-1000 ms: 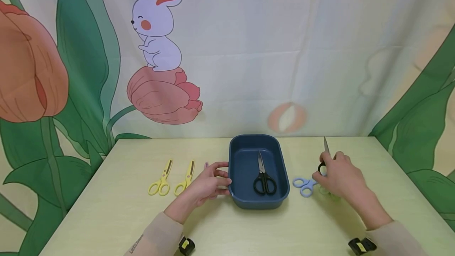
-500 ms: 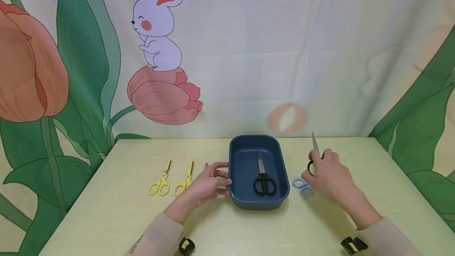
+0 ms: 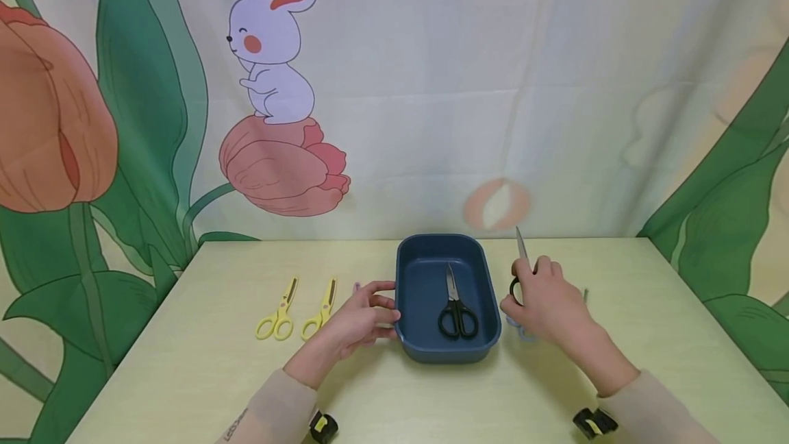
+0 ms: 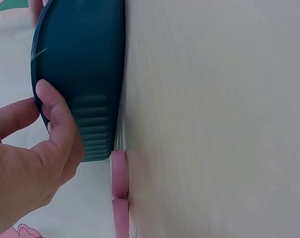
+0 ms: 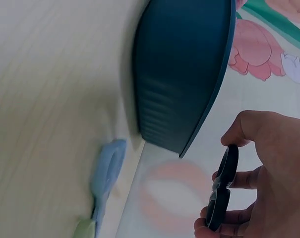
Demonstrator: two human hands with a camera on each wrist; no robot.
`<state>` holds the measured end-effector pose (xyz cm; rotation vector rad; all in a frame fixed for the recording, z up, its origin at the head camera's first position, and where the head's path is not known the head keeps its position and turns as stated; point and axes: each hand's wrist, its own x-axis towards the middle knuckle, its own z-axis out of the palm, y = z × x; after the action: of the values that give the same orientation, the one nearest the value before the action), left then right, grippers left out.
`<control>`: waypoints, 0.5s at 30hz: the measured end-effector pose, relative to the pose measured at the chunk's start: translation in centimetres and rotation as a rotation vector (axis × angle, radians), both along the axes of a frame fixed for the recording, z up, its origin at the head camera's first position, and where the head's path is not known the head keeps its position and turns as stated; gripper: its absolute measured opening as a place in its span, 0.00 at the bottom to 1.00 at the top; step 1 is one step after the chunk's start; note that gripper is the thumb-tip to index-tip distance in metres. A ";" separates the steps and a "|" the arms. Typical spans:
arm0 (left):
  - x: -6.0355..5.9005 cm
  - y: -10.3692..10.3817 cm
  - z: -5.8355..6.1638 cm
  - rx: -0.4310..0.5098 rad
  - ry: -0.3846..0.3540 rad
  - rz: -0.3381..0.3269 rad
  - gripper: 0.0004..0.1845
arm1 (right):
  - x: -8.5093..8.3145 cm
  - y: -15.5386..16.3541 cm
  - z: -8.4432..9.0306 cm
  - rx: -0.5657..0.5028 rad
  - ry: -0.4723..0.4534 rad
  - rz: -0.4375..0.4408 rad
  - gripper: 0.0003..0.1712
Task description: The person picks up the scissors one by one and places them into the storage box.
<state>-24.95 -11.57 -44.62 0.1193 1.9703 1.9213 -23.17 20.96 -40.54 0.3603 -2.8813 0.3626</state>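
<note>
My left hand point(image 3: 364, 317) holds the left rim of the dark blue box point(image 3: 420, 347), its curved fingers and thumb against the edge. Inside the box lies a pair of black-handled scissors point(image 3: 457, 310), blades pointing away. My right hand point(image 3: 551, 300) grips another pair of black scissors point(image 3: 522, 245) by the handles, above the table right of the box. Below that hand, partly hidden, are light blue scissors point(image 3: 527, 334), clearer in the right wrist view as a blue handle point(image 5: 109, 166). Pink scissor handles point(image 4: 120, 174) show beside the box in the left wrist view.
Two pairs of yellow scissors, one farther left point(image 3: 280, 314) and one nearer my left hand point(image 3: 322, 310), lie on the pale table point(image 3: 431, 403). A green handle point(image 5: 84, 229) shows beside the blue one. A printed curtain point(image 3: 401, 88) hangs behind the table.
My right hand has moved left, carrying the black scissors from over the green and blue scissors to nearer the box. The left hand and box have stayed put.
</note>
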 end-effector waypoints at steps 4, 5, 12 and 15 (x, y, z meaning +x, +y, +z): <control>0.0 0.0 0.0 0.005 0.000 -0.002 0.31 | -0.1 -0.8 0.1 0.003 -0.001 0.008 0.20; 0.0 0.0 0.0 0.006 -0.001 -0.003 0.31 | -0.1 -1.0 0.1 0.003 -0.001 0.010 0.20; 0.1 -0.1 0.1 0.010 0.000 -0.007 0.32 | -0.2 -2.7 0.3 0.006 -0.002 0.040 0.21; 0.1 0.0 0.1 0.013 0.007 -0.008 0.32 | -0.2 -3.6 0.5 0.024 -0.002 0.051 0.23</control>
<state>-24.84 -11.61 -44.55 0.1374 1.9592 1.9318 -23.39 17.38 -40.05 0.4388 -2.8855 0.3373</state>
